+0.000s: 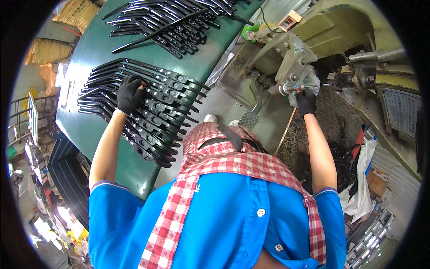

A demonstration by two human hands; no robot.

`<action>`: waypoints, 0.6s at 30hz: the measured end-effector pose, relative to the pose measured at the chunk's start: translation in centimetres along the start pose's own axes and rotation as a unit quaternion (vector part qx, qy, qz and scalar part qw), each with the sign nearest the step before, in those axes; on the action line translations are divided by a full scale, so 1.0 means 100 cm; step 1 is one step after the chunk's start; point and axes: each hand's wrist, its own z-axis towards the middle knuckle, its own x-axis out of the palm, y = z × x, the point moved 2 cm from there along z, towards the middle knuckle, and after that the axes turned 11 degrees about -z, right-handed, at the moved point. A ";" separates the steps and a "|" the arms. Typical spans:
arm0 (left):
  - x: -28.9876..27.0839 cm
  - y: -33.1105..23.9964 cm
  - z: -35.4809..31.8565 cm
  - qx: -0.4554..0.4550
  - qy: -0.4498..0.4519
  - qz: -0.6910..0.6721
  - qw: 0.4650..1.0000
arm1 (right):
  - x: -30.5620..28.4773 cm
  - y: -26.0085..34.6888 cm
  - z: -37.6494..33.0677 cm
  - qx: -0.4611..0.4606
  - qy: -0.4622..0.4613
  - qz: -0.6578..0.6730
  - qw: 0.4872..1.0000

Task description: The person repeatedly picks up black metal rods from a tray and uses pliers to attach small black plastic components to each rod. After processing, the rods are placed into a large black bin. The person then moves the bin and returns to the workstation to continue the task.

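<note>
My left hand (pixel 130 95), in a black glove with bare fingertips showing, is on a row of black bent metal bars (pixel 156 106) on the green table. Its fingers curl down around one of the bars. The bars lie side by side, their flat ends with round holes toward the right. My right hand (pixel 306 102), also gloved in black, is raised at the machine's metal spindle (pixel 291 88), just below a piece of clear plastic. Its fingers look closed, but what they hold is hidden.
A second heap of black bars (pixel 179 29) lies on the far part of the green table (pixel 85 49). A foot pedal (pixel 249 119) sits below the machine (pixel 349 22). Woven sacks (pixel 49 50) stand at the far left. A white bag (pixel 362 179) hangs at right.
</note>
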 end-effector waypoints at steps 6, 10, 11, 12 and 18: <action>0.005 -0.019 0.077 0.001 -0.038 0.030 0.999 | -0.075 0.062 0.003 0.190 0.019 0.597 0.779; 0.022 -0.019 0.153 0.049 -0.058 0.036 0.996 | -0.135 0.124 -0.008 0.147 0.042 0.503 0.851; 0.026 -0.018 0.168 0.005 -0.030 -0.027 0.999 | -0.135 0.129 -0.006 0.061 0.064 0.612 0.786; 0.032 -0.008 0.183 0.070 -0.046 0.012 0.996 | -0.141 0.138 -0.007 0.096 0.034 0.490 0.866; 0.061 0.037 0.235 -0.063 0.060 0.089 0.992 | -0.127 0.136 -0.012 0.098 -0.017 0.338 0.936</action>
